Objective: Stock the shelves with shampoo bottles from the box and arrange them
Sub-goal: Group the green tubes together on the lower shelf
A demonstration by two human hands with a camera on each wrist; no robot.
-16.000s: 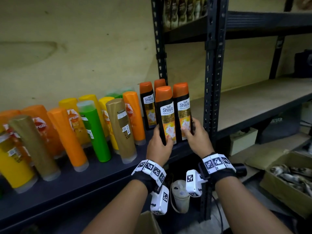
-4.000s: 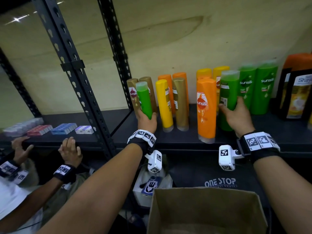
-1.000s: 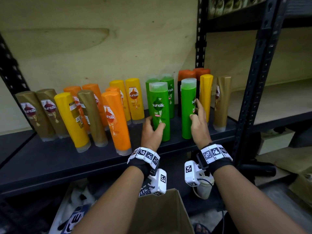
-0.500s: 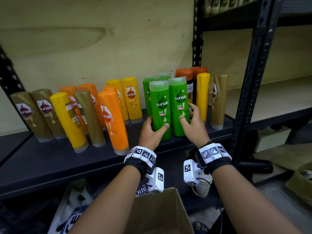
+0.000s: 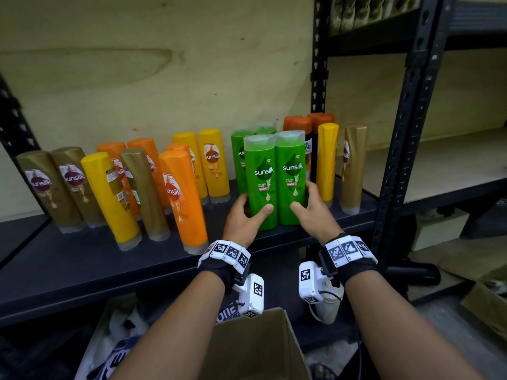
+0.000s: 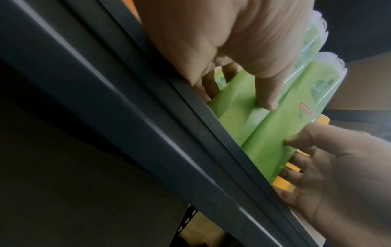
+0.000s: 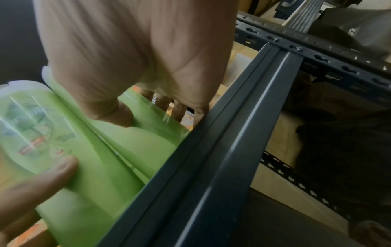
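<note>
Cardboard box (image 5: 255,349) nearest, below the arms. Above it, left hand (image 5: 242,219) and right hand (image 5: 315,215) each curled round 1 of 2 green bottles (image 5: 275,182), grip clamped from both sides, upright and touching near the shelf (image 5: 82,259) front edge. Behind, leaning orange bottle (image 5: 182,198) and yellow bottle (image 5: 327,163) close by: likely toppled by any careless sideways shove.

Behind the two front green bottles (image 5: 275,182), two more green bottles (image 5: 248,149) show only caps and a strip of label, and the black orange-capped bottles (image 5: 307,133) are mostly covered, their labels cut to a few letters. The left hand (image 5: 244,219) and right hand (image 5: 312,212) each hide their fingers behind the bottles' far sides in the head view. The cardboard box (image 5: 255,349) is cut off by the bottom edge, its contents unseen, and the top-shelf bottles (image 5: 356,12) are too dim to read.
</note>
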